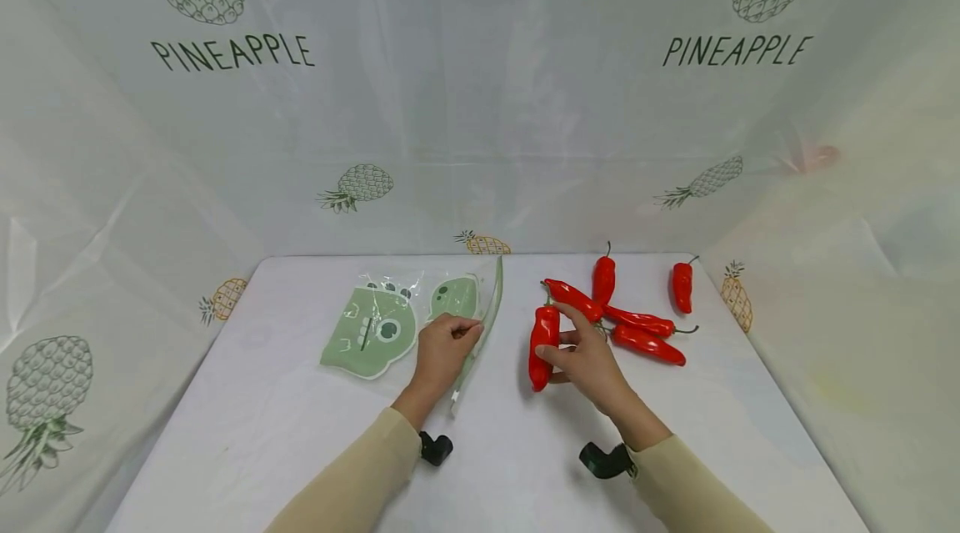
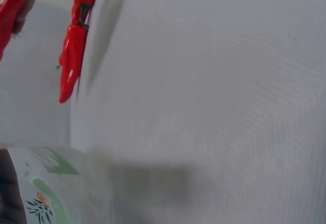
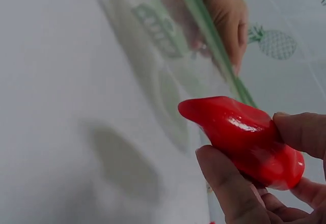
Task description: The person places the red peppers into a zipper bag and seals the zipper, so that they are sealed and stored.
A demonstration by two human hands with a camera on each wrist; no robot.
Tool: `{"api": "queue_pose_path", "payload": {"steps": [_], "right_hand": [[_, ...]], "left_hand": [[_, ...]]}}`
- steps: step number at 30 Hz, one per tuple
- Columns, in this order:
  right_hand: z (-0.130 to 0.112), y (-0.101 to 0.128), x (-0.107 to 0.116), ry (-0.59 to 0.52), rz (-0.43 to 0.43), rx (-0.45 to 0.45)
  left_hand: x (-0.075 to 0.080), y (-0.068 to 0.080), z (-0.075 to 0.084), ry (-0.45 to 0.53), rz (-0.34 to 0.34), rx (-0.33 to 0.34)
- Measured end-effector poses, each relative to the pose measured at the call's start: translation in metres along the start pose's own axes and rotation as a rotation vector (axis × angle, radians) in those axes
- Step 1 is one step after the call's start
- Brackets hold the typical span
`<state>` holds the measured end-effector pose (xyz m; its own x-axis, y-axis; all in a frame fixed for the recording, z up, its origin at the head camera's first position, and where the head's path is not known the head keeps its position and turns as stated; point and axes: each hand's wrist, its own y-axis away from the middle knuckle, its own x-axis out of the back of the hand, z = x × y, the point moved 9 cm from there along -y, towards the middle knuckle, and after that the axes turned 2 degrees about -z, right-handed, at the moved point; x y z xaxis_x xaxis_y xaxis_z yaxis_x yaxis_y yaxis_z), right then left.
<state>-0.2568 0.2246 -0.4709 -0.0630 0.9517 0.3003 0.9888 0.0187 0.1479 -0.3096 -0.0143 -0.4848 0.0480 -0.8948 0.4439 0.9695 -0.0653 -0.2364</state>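
In the head view my left hand [image 1: 444, 351] pinches the green-edged opening of a clear zip bag [image 1: 382, 329] printed with a green cartoon face. The bag's edge is lifted and its body lies to the left. My right hand [image 1: 588, 358] holds a red pepper [image 1: 543, 348] between thumb and fingers, raised off the table beside the bag's mouth. The right wrist view shows that same pepper [image 3: 239, 137], glossy and tapering toward the bag, with the left hand [image 3: 226, 20] behind the green strip.
Several more red peppers [image 1: 648, 345] lie in a loose group right of my right hand. One pepper [image 1: 682, 287] sits apart near the far right corner. The white table [image 1: 247, 433] is backed by a pale sheet [image 1: 480, 99] printed with pineapples.
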Motion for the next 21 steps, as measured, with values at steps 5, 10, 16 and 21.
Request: {"api": "queue_pose_path", "payload": {"steps": [5, 10, 16, 21], "right_hand": [[-0.016, -0.002, -0.021, -0.094, -0.061, -0.012], [-0.031, -0.007, -0.043, -0.158, -0.087, 0.000], [-0.032, -0.011, -0.059, -0.185, -0.098, -0.018], [-0.027, -0.010, -0.060, -0.166, -0.079, -0.042]], "left_hand": [[-0.003, 0.005, 0.007, -0.033, 0.000, -0.019], [-0.011, 0.011, 0.012, -0.067, -0.040, -0.027], [-0.014, 0.012, 0.014, -0.072, -0.029, -0.053], [-0.011, 0.012, 0.017, -0.069, -0.006, -0.077]]}}
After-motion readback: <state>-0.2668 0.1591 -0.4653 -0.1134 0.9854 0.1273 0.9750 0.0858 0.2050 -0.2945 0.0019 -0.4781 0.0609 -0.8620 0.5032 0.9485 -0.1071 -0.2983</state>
